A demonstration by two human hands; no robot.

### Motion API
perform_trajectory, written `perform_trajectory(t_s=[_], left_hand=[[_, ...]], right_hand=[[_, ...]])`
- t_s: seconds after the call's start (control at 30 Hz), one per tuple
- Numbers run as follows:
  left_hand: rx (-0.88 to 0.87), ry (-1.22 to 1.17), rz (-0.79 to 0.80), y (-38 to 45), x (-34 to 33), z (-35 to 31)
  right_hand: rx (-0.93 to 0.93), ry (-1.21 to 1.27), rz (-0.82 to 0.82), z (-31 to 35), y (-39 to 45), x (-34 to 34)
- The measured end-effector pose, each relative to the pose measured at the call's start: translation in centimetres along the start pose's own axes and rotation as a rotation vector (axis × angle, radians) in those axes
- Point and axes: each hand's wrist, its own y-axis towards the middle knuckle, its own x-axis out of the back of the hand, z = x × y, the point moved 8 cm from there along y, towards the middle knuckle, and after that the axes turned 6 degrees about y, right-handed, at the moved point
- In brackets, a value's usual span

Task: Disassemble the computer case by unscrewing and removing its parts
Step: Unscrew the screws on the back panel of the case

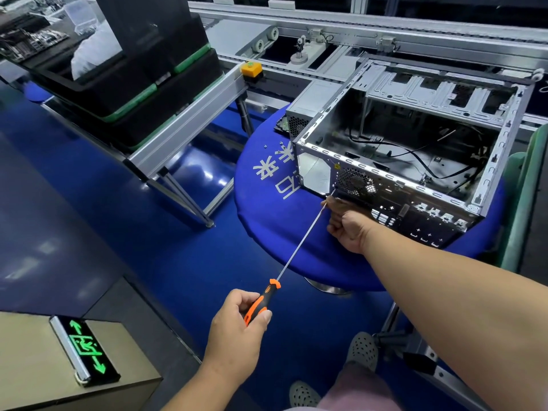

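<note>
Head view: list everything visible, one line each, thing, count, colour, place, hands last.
open metal computer case: one, silver, on the round table.
round blue-covered table: one, blue with white characters, centre.
long-shaft screwdriver: one, orange-and-black handle, tip at the case's rear panel.
loose screws: two or so, silver, on the table left of the case.
stacked black trays: several, black with green corners, on the conveyor frame, upper left.
exit sign: one, green arrows, lower left.
left hand: grips the screwdriver handle.
right hand: pinches near the tip.

Left hand (237,324) holds screwdriver (299,247) against case (394,185).
</note>
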Motion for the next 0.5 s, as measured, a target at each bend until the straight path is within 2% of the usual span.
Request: perform_trajectory(t_s=[0.2, 0.27, 0.4, 0.5], left_hand=[[0.064, -0.195, 0.041, 0.0, -0.2, 0.0], [0.154, -0.344, 0.1, -0.1, -0.8, 0.2], [0.446, -0.793, 0.285, -1.2, -2.7, 0.6], [0.512, -0.879, 0.314, -1.5, -3.1, 0.9]], right_hand=[[-0.003, 0.001, -0.002, 0.0, 0.0, 0.1], [-0.004, 0.005, -0.005, 0.0, 0.0, 0.2], [0.003, 0.001, -0.006, 0.0, 0.2, 0.2], [0.002, -0.001, -0.008, -0.1, 0.4, 0.4]])
